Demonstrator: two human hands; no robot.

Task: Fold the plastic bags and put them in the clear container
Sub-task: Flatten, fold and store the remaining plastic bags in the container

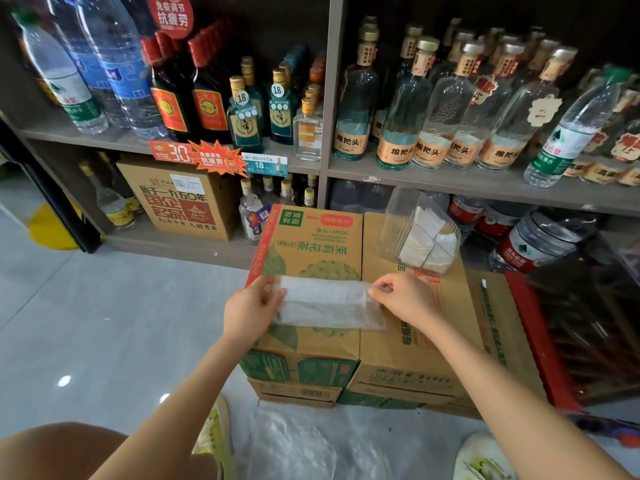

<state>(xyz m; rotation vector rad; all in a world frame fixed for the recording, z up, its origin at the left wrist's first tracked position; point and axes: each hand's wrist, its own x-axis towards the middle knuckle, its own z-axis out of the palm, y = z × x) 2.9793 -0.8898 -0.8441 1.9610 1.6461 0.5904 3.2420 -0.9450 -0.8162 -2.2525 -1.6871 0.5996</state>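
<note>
Left hand (251, 311), right hand (403, 299) pinch plastic bag (325, 303) on boxes (311, 244); clear container (398, 223) seemingly part-filled.

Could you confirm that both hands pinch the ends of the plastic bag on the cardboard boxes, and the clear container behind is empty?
Not empty: in the head view the clear container holds folded bags. The left hand and right hand do pinch the ends of the plastic bag on the cardboard boxes.

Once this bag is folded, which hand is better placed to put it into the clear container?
Probably the right hand: it pinches the plastic bag at its right end, and the clear container sits just beyond it. The left hand grips the far end.
</note>
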